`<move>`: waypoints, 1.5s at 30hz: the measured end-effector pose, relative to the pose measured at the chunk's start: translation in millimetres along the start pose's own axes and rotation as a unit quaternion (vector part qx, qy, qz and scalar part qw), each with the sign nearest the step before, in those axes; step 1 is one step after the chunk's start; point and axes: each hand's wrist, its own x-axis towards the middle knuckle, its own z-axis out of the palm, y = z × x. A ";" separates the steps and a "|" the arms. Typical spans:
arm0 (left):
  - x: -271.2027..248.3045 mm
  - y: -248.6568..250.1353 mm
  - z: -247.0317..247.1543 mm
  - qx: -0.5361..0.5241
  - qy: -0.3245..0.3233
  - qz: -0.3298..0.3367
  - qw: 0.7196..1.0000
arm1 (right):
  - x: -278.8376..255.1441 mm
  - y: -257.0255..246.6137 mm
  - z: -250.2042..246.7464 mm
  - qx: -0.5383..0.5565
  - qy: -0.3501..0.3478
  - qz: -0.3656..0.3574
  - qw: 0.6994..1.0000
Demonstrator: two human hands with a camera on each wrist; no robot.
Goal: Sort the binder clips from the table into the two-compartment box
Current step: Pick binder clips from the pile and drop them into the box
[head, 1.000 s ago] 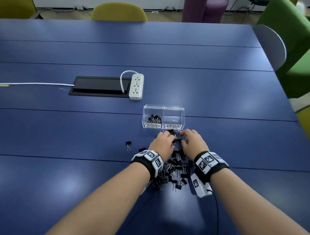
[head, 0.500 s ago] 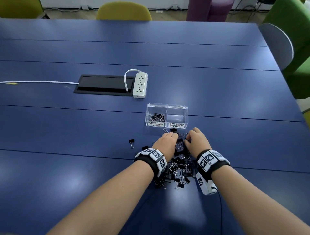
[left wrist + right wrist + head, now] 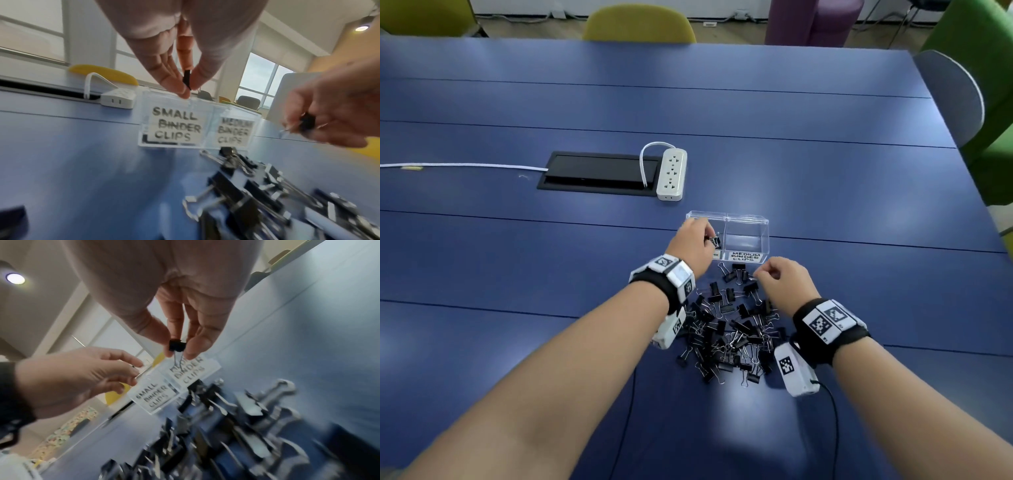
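Observation:
A clear two-compartment box (image 3: 746,219) stands on the blue table, labelled "small binder clips" (image 3: 174,125) on the left and "medium binder clips" (image 3: 745,257) on the right. My left hand (image 3: 693,248) is over the small compartment and pinches a small black binder clip (image 3: 187,79) between thumb and fingertips. My right hand (image 3: 779,282) hovers just in front of the box and pinches another small black clip (image 3: 176,345) by its body, wire handles hanging down. A pile of black binder clips (image 3: 729,329) lies between my wrists.
A white power strip (image 3: 671,174) lies beside a black cable hatch (image 3: 599,173) behind the box, with a white cable (image 3: 465,166) running left. Chairs stand round the table's far and right edges. Blue tabletop stretches to the left and right of the pile.
Both hands have lifted off the pile, each with a clip. The left hand has moved forward over the box's small compartment; the right has risen a little towards the box.

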 end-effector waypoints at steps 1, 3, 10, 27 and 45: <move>5.4 -1.0 -3.8 0.005 0.005 -0.011 1.000 | 2.9 -8.2 -1.2 -0.001 0.005 -0.015 1.000; 12.5 -4.0 -9.9 0.013 0.008 -0.029 0.999 | 11.5 -26.4 -2.1 -0.008 0.010 -0.038 0.999; -2.4 -36.7 -26.2 0.000 0.016 -0.043 0.999 | 46.0 -80.7 13.7 -0.029 -0.009 -0.108 0.994; -78.6 -119.4 -22.3 0.099 -0.086 -0.040 0.991 | -6.0 -66.2 97.0 -0.250 -0.238 -0.181 0.921; -68.7 -113.6 -23.8 0.036 -0.035 -0.114 0.992 | -6.3 -84.1 125.3 -0.280 -0.190 -0.201 0.919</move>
